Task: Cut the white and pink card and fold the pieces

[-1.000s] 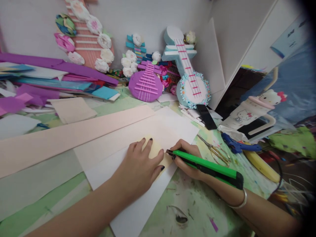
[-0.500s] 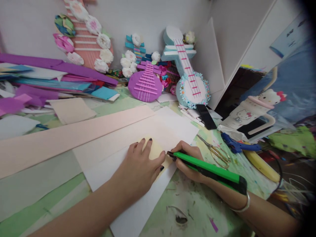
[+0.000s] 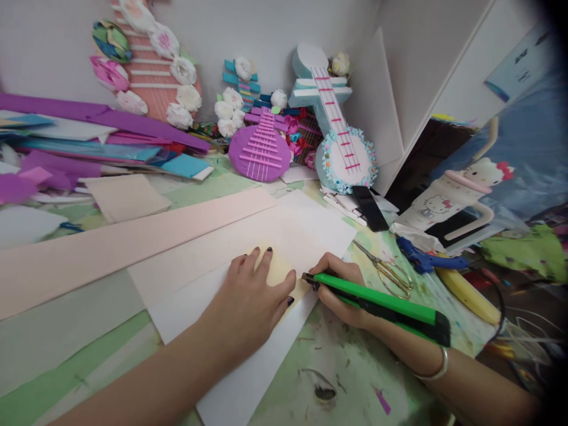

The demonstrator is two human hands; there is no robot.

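Observation:
My left hand (image 3: 255, 293) lies with fingers spread, pressing a pale yellow piece of paper (image 3: 278, 267) down onto a white sheet (image 3: 319, 222). In my right hand (image 3: 339, 290) is a green utility knife (image 3: 386, 305), gripped near its front end. The knife's tip is at the right edge of the yellow piece, close to my left thumb; the blade itself is too small to make out. Part of the yellow piece is hidden under my left hand. A long pale pink strip (image 3: 133, 239) lies along the sheet's far side.
Gold-handled scissors (image 3: 390, 275), a blue glue gun (image 3: 428, 257) and a black phone (image 3: 370, 208) lie on the right. A white cup (image 3: 444, 201) stands beyond them. Paper instruments, one a purple lute (image 3: 260, 154), line the wall; coloured scraps (image 3: 66, 142) pile up at left.
The rear end of the utility knife has swung slightly outward to the right. My left hand keeps its place on the yellow piece, and the whole view has shifted a little.

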